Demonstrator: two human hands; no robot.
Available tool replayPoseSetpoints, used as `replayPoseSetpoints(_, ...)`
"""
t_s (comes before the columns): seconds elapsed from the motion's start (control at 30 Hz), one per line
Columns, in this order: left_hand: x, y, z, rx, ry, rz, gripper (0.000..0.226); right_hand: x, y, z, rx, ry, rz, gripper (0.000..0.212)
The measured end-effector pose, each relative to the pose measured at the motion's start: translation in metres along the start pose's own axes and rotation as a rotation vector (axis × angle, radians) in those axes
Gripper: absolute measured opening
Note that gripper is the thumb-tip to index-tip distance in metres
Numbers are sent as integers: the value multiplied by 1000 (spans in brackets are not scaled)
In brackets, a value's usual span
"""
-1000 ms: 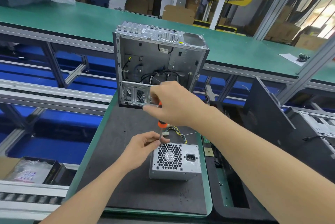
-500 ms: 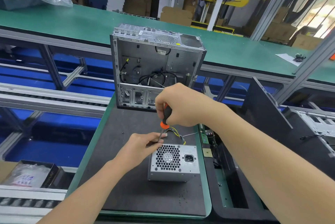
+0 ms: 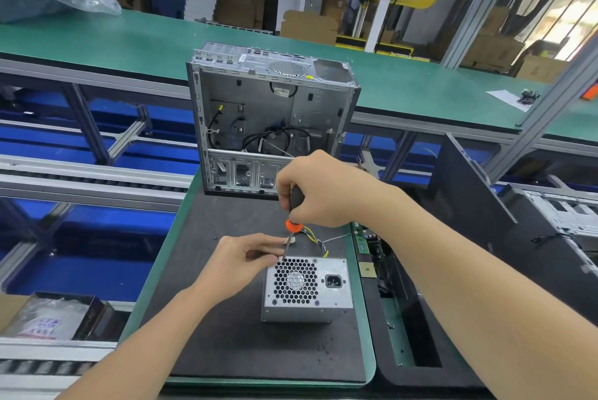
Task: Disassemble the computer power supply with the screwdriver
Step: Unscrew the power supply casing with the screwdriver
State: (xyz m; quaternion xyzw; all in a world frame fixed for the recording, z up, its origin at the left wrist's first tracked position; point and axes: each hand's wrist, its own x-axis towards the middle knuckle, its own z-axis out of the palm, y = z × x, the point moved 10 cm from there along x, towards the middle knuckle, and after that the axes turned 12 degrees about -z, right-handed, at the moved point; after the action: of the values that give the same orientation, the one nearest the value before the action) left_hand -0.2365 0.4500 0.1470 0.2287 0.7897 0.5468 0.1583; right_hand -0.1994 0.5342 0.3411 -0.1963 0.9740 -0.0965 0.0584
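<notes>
Sitting near on the black mat (image 3: 226,335): power supply (image 3: 307,299), casing closed, grille-face screws in place. Left hand (image 3: 239,265) pinches the shaft of the screwdriver (image 3: 293,225), whose tip is at the unit's far-left corner. Right hand (image 3: 323,189) is wrapped round the handle. Judged: disassembly barely begun. Far: gutted computer case (image 3: 259,108), upright.

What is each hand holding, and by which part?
The right hand grips the screwdriver by its black handle; left hand pinches its shaft near the tip.
</notes>
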Motion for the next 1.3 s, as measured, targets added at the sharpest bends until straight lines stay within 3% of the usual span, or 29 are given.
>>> replayPoseSetpoints(0.33,-3,-14,-1,-125,-44,-93,48,9,-8,-3,-12,40,-32,13)
replayPoseSetpoints(0.9,-1,-15,0,-160,-54,-116,50,10,-9,1,-42,0,-40,14)
replayPoseSetpoints(1.3,3,-13,1,-147,-38,-111,33,10,-8,4,-39,-40,-24,15)
